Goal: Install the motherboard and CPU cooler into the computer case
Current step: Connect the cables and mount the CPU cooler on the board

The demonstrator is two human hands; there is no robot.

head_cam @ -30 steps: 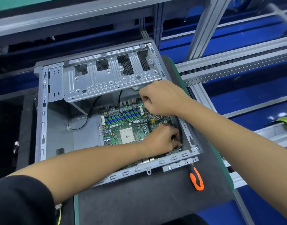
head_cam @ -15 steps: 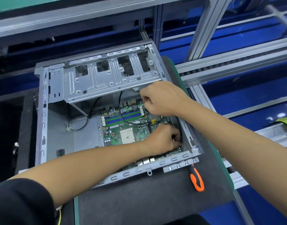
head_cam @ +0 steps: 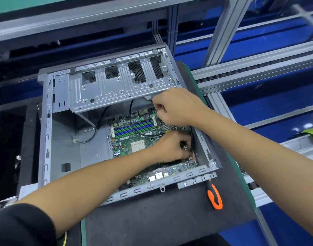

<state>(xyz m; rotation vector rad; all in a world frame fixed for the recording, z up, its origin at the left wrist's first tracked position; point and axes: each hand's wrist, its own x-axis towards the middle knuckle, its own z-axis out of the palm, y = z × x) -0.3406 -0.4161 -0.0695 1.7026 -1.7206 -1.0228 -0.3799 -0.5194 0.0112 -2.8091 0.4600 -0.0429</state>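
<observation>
An open grey computer case point(head_cam: 45, 132) lies on a dark mat. The green motherboard point(head_cam: 127, 144) rests inside it, with blue and green memory slots and a bare CPU socket point(head_cam: 138, 146). My left hand point(head_cam: 171, 148) reaches across the board to its right edge, fingers curled around a small connector by the case wall. My right hand point(head_cam: 177, 107) hovers above it at the board's far right corner, pinching a black cable point(head_cam: 132, 125) that loops over the memory slots. No CPU cooler is in view.
An orange-handled screwdriver point(head_cam: 215, 196) lies on the mat point(head_cam: 161, 219) just right of the case's front corner. The drive cage point(head_cam: 120, 86) overhangs the case's far side. Aluminium conveyor rails point(head_cam: 258, 68) and blue surfaces run to the right.
Both hands stay at the board's right edge; the left hand's fingers shifted slightly on the connector. The case and screwdriver have not moved.
</observation>
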